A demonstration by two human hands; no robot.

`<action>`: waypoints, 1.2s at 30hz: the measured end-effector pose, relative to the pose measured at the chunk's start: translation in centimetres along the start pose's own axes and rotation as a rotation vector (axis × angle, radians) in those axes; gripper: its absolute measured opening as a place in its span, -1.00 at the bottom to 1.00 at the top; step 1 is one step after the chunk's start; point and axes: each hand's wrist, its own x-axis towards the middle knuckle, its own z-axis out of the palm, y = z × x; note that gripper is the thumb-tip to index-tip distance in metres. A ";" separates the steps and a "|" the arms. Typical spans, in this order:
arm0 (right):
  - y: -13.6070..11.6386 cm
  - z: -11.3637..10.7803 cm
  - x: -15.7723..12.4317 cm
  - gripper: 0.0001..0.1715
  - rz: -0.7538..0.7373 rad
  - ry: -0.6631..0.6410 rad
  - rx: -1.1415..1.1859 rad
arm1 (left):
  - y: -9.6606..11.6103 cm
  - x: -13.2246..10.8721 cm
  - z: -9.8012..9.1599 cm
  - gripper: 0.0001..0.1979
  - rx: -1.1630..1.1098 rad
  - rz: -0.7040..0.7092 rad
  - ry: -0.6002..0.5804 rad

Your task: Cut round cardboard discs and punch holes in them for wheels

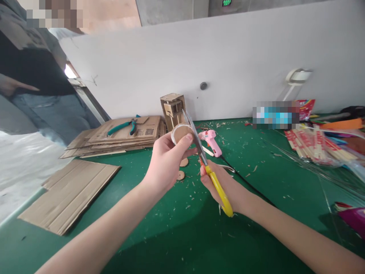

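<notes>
Between the thumb and fingers of my left hand (167, 158) is a round cardboard disc (180, 133) with a pale edge. My right hand (219, 182) grips yellow-handled scissors (217, 186), their blades pointing up and away along the disc's right side. Whether the blades touch the disc I cannot tell. Below my left hand, two smaller cardboard discs (180, 175) lie on the green table (159, 236). Just beyond the scissors rests a pink glue gun (212, 141) with a black cord. Behind the disc stands a small cardboard box structure (170, 110) with sticks inside.
Teal-handled pliers (122, 127) lie on stacked cardboard (142, 133) at the left, with a loose cardboard sheet (74, 194) nearer. Packaged wooden sticks (316, 142) and craft supplies crowd the right. A white partition (242, 68) runs along the back. Another person (37, 72) stands at the far left.
</notes>
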 end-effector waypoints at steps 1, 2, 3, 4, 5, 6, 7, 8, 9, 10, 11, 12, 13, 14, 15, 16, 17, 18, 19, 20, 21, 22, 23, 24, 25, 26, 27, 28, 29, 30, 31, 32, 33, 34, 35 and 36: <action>0.0 0.0 0.0 -0.66 0.003 0.002 -0.003 | 0.0 0.0 0.0 -0.86 0.001 -0.001 -0.007; 0.0 0.0 0.0 -0.67 0.005 0.004 -0.006 | 0.0 0.0 -0.1 -0.86 0.000 -0.003 -0.012; 0.0 -0.1 0.0 -0.67 0.006 0.007 -0.009 | 0.0 0.0 -0.1 -0.86 -0.002 -0.005 -0.015; -0.1 -0.1 0.0 -0.68 0.005 0.009 -0.009 | 0.0 0.0 -0.2 -0.86 -0.005 -0.008 -0.019; -0.1 -0.1 0.1 -0.68 0.004 0.011 -0.006 | 0.0 0.0 -0.2 -0.86 -0.007 -0.013 -0.026; -0.1 -0.2 0.1 -0.68 0.000 0.014 -0.003 | 0.0 0.1 -0.3 -0.86 -0.007 -0.020 -0.035; -0.1 -0.2 0.1 -0.68 -0.004 0.014 -0.002 | 0.1 0.1 -0.4 -0.86 -0.004 -0.029 -0.044; 0.0 -0.2 0.1 -0.67 -0.007 0.015 -0.004 | 0.2 0.2 -0.5 -0.86 0.000 -0.038 -0.051; 0.1 -0.2 0.1 -0.67 -0.008 0.017 -0.009 | 0.2 0.2 -0.5 -0.86 0.007 -0.048 -0.057; 0.2 -0.1 0.1 -0.66 -0.009 0.016 -0.017 | 0.4 0.3 -0.6 -0.85 0.015 -0.057 -0.063; 0.3 -0.1 0.1 -0.67 -0.008 0.015 -0.027 | 0.5 0.3 -0.7 -0.85 0.021 -0.066 -0.067; 0.5 -0.1 0.1 -0.67 -0.008 0.016 -0.038 | 0.6 0.4 -0.7 -0.85 0.025 -0.074 -0.070; 0.6 0.0 0.1 -0.67 -0.005 0.016 -0.049 | 0.7 0.5 -0.8 -0.85 0.027 -0.082 -0.074; 0.8 0.0 0.1 -0.67 -0.004 0.020 -0.061 | 0.8 0.5 -0.8 -0.85 0.027 -0.090 -0.079; 0.9 0.0 0.1 -0.67 -0.004 0.024 -0.075 | 0.9 0.6 -0.9 -0.85 0.027 -0.100 -0.086; 1.0 0.0 0.1 -0.66 -0.005 0.030 -0.089 | 1.1 0.7 -1.0 -0.85 0.030 -0.111 -0.096; 1.1 0.0 0.1 -0.65 -0.007 0.035 -0.103 | 1.2 0.7 -1.1 -0.84 0.036 -0.123 -0.111; 1.1 -0.1 0.1 -0.64 -0.008 0.043 -0.119 | 1.3 0.8 -1.3 -0.84 0.044 -0.133 -0.130; 1.1 -0.1 0.1 -0.64 -0.009 0.052 -0.136 | 1.4 0.9 -1.4 -0.83 0.052 -0.142 -0.149; 1.0 -0.2 0.2 -0.64 -0.014 0.062 -0.152 | 1.5 1.0 -1.6 -0.82 0.063 -0.149 -0.167; 0.9 -0.2 0.2 -0.63 -0.020 0.070 -0.165 | 1.5 1.1 -1.8 -0.82 0.074 -0.155 -0.182; 0.8 -0.3 0.2 -0.62 -0.027 0.079 -0.174 | 1.6 1.2 -2.0 -0.81 0.085 -0.158 -0.191; 0.8 -0.3 0.2 -0.61 -0.031 0.085 -0.175 | 1.7 1.3 -2.2 -0.81 0.095 -0.162 -0.193; 0.8 -0.3 0.2 -0.61 -0.031 0.090 -0.165 | 1.7 1.4 -2.4 -0.81 0.106 -0.165 -0.185; 0.9 -0.2 0.1 -0.60 -0.028 0.091 -0.143 | 1.7 1.5 -2.7 -0.81 0.118 -0.165 -0.166; 1.1 -0.2 0.1 -0.60 -0.021 0.087 -0.109 | 1.7 1.6 -2.9 -0.82 0.133 -0.161 -0.135; 1.3 -0.1 0.1 -0.59 -0.014 0.079 -0.059 | 1.7 1.8 -3.0 -0.82 0.152 -0.156 -0.099; 1.5 0.0 0.0 -0.59 -0.010 0.069 0.000 | 1.6 1.9 -3.2 -0.83 0.173 -0.150 -0.062; 1.6 0.1 -0.1 -0.59 -0.012 0.064 0.062 | 1.6 1.9 -3.2 -0.83 0.190 -0.147 -0.032; 1.8 0.1 -0.1 -0.58 -0.019 0.062 0.116 | 1.5 2.0 -3.3 -0.84 0.199 -0.145 -0.010; 1.9 0.1 -0.2 -0.57 -0.029 0.064 0.158 | 1.5 2.0 -3.2 -0.84 0.201 -0.146 -0.001; 1.9 0.1 -0.3 -0.55 -0.039 0.065 0.183 | 1.4 2.0 -3.2 -0.85 0.197 -0.146 -0.001; 1.8 0.1 -0.4 -0.54 -0.049 0.059 0.194 | 1.4 2.0 -3.0 -0.87 0.190 -0.144 -0.008; 1.7 0.1 -0.5 -0.53 -0.058 0.045 0.196 | 1.4 1.9 -2.8 -0.88 0.184 -0.140 -0.015; 1.5 0.1 -0.5 -0.53 -0.062 0.028 0.195 | 1.4 1.9 -2.6 -0.89 0.177 -0.134 -0.023; 1.3 0.1 -0.6 -0.53 -0.063 0.011 0.194 | 1.4 1.8 -2.4 -0.90 0.168 -0.127 -0.027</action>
